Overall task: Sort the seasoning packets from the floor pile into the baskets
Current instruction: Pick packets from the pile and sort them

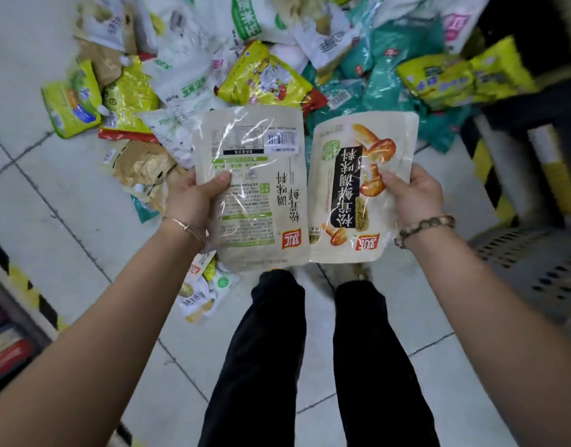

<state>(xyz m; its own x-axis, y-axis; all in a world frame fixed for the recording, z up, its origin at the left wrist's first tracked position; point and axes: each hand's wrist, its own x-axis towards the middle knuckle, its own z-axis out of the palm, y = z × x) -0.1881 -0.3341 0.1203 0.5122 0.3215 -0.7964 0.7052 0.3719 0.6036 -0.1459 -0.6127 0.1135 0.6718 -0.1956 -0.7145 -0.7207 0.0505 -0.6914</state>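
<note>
I hold two cream-coloured seasoning packets side by side above the floor. My left hand grips the left packet at its left edge; its printed back with a barcode faces me. My right hand pinches the right packet at its right edge; this one shows mushrooms and a black label. The two packets touch along their inner edges. Beyond them lies the floor pile of yellow, white, teal and brown packets. A grey perforated basket stands at the right.
My legs in black trousers stand on the pale tiled floor. A few packets lie near my left knee. Shelf bases with yellow-black hazard stripes run along the left edge and the right side.
</note>
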